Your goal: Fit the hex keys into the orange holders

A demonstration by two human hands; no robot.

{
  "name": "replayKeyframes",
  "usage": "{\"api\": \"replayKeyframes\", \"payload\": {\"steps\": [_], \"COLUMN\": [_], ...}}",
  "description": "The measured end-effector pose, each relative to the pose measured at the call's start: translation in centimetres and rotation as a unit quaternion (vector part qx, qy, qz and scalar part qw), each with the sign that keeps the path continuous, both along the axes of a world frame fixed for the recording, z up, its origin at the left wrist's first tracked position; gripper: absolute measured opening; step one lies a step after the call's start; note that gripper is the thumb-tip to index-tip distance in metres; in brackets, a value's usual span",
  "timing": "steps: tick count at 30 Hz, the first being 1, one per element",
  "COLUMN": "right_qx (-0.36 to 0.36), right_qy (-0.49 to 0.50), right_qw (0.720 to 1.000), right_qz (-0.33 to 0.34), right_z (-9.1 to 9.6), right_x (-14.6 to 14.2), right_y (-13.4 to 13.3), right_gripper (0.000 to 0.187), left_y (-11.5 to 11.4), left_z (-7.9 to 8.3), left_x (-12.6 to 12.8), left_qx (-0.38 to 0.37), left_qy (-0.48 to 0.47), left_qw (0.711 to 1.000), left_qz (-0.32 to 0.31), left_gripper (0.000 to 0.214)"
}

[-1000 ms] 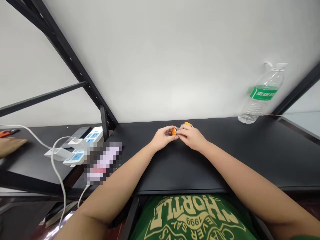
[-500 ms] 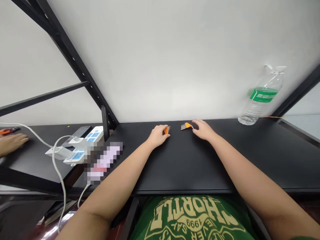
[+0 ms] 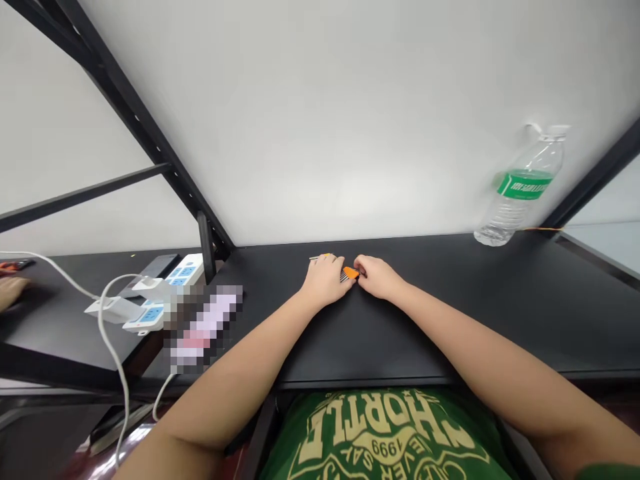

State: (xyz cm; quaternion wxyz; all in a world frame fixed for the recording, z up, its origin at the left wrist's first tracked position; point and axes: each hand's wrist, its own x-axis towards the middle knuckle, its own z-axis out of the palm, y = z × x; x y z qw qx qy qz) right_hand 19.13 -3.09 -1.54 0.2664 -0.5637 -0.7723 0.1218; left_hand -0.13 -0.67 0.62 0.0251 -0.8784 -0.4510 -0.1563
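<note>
My left hand (image 3: 326, 280) is curled over the black tabletop, its thumb against an orange holder (image 3: 351, 273) with several thin metal rods, which looks like a hex key set. The rods point left, under my left fingers. My right hand (image 3: 379, 277) is closed at the right end of this set, fingertips pinched on it; the exact grip is hidden. Behind my left fingers shows part of a second orange holder (image 3: 327, 255) with a metal rod sticking out to the left. My left palm covers most of it.
A clear water bottle (image 3: 517, 190) with a green label leans by the wall at right. On the left are a power strip (image 3: 187, 271) with plugged chargers, a blurred phone (image 3: 207, 330) on a white cable (image 3: 117, 360), and a black frame post (image 3: 205, 243). Another person's hand (image 3: 11, 292) shows far left.
My hands have come together. My right hand has moved left with its hex key set, now against my left thumb. The other orange holder is mostly covered by my left hand.
</note>
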Motion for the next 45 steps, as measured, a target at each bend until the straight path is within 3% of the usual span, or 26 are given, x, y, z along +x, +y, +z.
{"api": "replayKeyframes", "payload": {"steps": [6,11,18,21,24,28,31,35,39,45], "right_qx": [0.028,0.017,-0.025,-0.051,-0.032,0.023,0.030,-0.013,-0.008,-0.003], "right_qy": [-0.002,-0.019,-0.049,-0.075,-0.068,0.053,0.093,0.136,0.145,0.100], "right_qw": [0.999,1.000,0.991,0.987,0.993,0.996,0.991,0.987,0.988,0.987], "right_qz": [0.031,-0.010,-0.118,-0.132,-0.088,0.068,0.087,0.089,0.041,-0.125], "right_z": [0.2,0.4,1.2,1.4,1.4,1.6,1.8,1.7,1.7,2.0], "right_x": [-1.1,-0.7,3.8,5.6,5.1,2.1,0.7,1.1,2.7,6.2], "right_y": [-0.9,-0.6,0.8,1.1,0.8,-0.2,-0.7,-0.6,0.0,1.7], "right_gripper": [0.014,0.015,0.016,0.013,0.010,0.016,0.011,0.018,0.020,0.021], "left_y": [0.5,1.0,1.2,1.2,1.1,0.8,0.6,0.6,0.7,1.3], "left_z": [-0.3,-0.5,0.2,0.7,0.7,0.4,0.4,0.6,0.8,0.8], "left_x": [0.3,0.0,-0.8,-1.0,-1.0,-0.8,-0.7,-0.6,-0.8,-1.5], "left_qx": [-0.114,-0.155,-0.132,-0.129,-0.123,-0.110,-0.096,-0.096,-0.081,-0.069], "left_qy": [-0.056,-0.115,-0.084,-0.084,-0.113,-0.156,-0.163,-0.139,-0.110,-0.098], "left_qw": [0.991,0.980,0.987,0.988,0.986,0.981,0.981,0.984,0.989,0.992], "left_qz": [0.034,0.042,0.022,0.007,-0.008,-0.029,-0.041,-0.054,-0.063,-0.043], "left_gripper": [0.025,0.032,0.026,0.023,0.026,0.028,0.026,0.023,0.021,0.023]}}
